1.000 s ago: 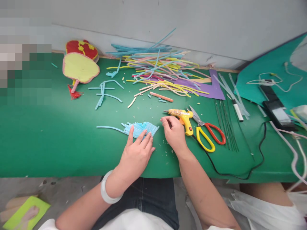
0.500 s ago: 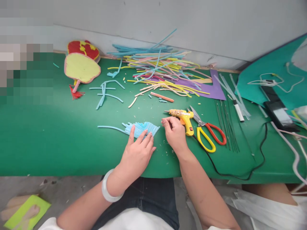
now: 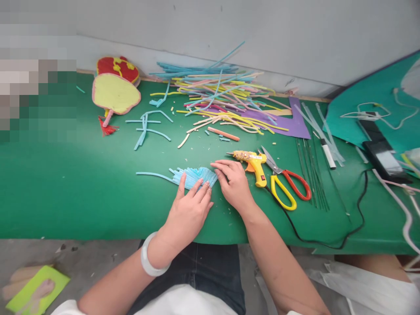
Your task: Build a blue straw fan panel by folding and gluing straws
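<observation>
A fan-shaped piece of light blue fuzzy stems (image 3: 198, 174), set side by side, lies on the green table, with one long stem (image 3: 154, 174) trailing left. My left hand (image 3: 192, 201) rests flat across its lower part, fingers spread, covering some of it. At the piece's right edge is my right hand (image 3: 232, 181), fingers stretched left and thumb a little apart; whether it touches the edge is hard to tell. Just right of that hand lie a yellow glue gun (image 3: 252, 162) and scissors (image 3: 278, 173) with one yellow and one red handle.
Behind lies a heap of coloured fuzzy stems (image 3: 223, 87) over a purple sheet (image 3: 298, 118). Loose blue stems (image 3: 142, 127) and a yellow fan-shaped craft (image 3: 116, 94) are at left. Rightward are green wires (image 3: 311, 175), a marker (image 3: 327, 155), clear glue sticks (image 3: 323, 131) and a black cord (image 3: 357, 214).
My right hand has moved left from beside the glue gun to the blue piece's right edge, its fingers straightening. My left hand stays on the piece. The view has shifted slightly.
</observation>
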Motion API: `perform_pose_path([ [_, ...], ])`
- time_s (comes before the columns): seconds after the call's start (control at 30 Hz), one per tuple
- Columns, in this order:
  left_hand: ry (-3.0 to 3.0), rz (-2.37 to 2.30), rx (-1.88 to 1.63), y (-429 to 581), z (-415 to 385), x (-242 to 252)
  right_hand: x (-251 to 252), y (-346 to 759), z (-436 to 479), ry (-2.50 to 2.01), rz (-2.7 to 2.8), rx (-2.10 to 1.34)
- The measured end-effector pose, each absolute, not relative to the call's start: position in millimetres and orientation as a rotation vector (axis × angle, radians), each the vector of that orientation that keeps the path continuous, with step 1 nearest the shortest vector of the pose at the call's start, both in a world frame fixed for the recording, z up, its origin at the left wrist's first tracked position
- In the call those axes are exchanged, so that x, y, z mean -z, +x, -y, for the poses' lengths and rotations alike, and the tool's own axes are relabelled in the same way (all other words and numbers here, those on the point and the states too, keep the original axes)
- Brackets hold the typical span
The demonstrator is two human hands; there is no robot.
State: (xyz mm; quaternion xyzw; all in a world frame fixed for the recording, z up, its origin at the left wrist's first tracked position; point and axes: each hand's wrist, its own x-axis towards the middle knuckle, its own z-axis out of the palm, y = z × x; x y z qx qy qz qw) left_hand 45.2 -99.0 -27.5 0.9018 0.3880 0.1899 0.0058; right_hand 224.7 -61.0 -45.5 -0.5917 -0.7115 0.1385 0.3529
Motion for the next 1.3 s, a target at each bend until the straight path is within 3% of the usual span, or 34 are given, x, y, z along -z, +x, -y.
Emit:
perform_pose_path([
  [0.53,2.780,-1.207,-0.597,46,97,24,39,219,64,-1.431,2.150,-0.341],
  [0.8,2.556,-1.275,-1.005,29,94,19,38,222,64,-1.456,2.083,-0.354],
  [0.97,2.369,-1.557,-1.139,-3,85,20,37,225,64,-1.440,1.847,-0.373],
  [1.3,2.685,-1.472,-0.505,23,125,29,43,228,62,-1.376,1.755,-0.359],
])
